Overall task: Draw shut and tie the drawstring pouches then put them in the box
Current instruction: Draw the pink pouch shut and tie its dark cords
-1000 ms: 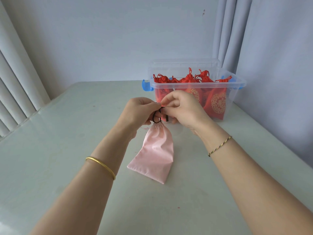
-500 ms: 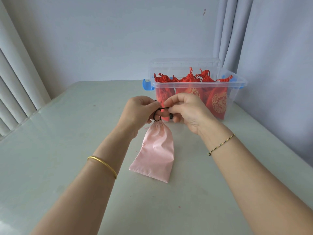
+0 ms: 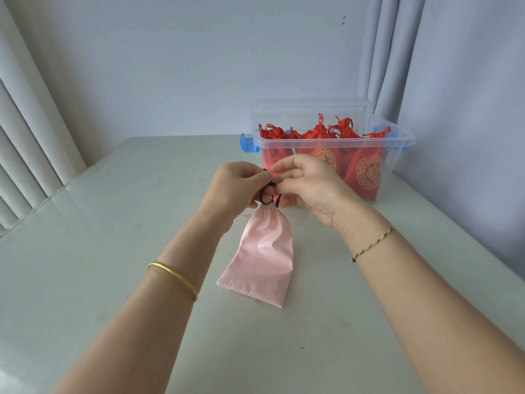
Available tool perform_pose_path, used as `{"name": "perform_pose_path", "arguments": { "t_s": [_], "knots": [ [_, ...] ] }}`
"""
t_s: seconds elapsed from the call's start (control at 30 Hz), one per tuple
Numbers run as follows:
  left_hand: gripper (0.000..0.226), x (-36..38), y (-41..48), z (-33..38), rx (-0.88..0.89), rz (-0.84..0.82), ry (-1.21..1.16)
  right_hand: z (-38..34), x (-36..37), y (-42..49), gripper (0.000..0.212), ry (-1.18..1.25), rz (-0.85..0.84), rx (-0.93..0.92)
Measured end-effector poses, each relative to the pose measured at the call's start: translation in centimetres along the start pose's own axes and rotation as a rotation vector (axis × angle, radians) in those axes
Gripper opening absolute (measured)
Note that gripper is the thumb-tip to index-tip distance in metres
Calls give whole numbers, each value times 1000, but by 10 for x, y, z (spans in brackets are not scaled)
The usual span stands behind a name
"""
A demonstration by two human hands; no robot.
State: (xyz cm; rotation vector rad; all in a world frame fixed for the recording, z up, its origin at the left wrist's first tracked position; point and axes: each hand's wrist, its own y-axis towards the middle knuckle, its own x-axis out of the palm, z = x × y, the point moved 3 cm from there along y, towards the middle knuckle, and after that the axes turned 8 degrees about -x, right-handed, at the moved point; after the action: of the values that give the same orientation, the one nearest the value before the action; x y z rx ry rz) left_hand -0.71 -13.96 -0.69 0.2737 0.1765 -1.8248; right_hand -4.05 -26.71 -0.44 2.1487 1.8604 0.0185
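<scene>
A pink satin pouch [image 3: 262, 254] hangs from its gathered neck, its lower end resting on the table. A black drawstring [image 3: 270, 196] loops above the neck. My left hand [image 3: 237, 187] and my right hand [image 3: 308, 189] both pinch the drawstring just above the pouch, fingertips nearly touching. Behind them stands a clear plastic box [image 3: 397, 143] with blue latches, holding several red pouches [image 3: 366, 172] with gold emblems, their tops tied.
The pale green table [image 3: 113, 251] runs to a wall at the back. A grey curtain [image 3: 454, 109] hangs close behind and right of the box. White vertical blinds [image 3: 25, 137] line the left edge. The box lid [image 3: 309, 105] leans behind the box.
Both hands have kept working the black drawstring at the pouch neck, shifting slightly. The pouch bottom has stayed on the table.
</scene>
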Motion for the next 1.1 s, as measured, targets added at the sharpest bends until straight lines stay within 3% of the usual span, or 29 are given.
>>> {"name": "perform_pose_path", "arguments": {
  "t_s": [0.23,0.53,0.73,1.1],
  "knots": [
    [15,-1,-1,0,3,36,-21,-5,-1,-1,19,-76,104,-100],
    [21,-3,1,-1,31,114,-27,-4,3,0,21,-262,-4,-283],
    [23,-7,4,-2,31,173,-10,-5,8,-1,15,-400,34,-390],
    [21,-10,3,0,61,204,0,-6,11,-1,10,-431,63,-425]
  ]
}}
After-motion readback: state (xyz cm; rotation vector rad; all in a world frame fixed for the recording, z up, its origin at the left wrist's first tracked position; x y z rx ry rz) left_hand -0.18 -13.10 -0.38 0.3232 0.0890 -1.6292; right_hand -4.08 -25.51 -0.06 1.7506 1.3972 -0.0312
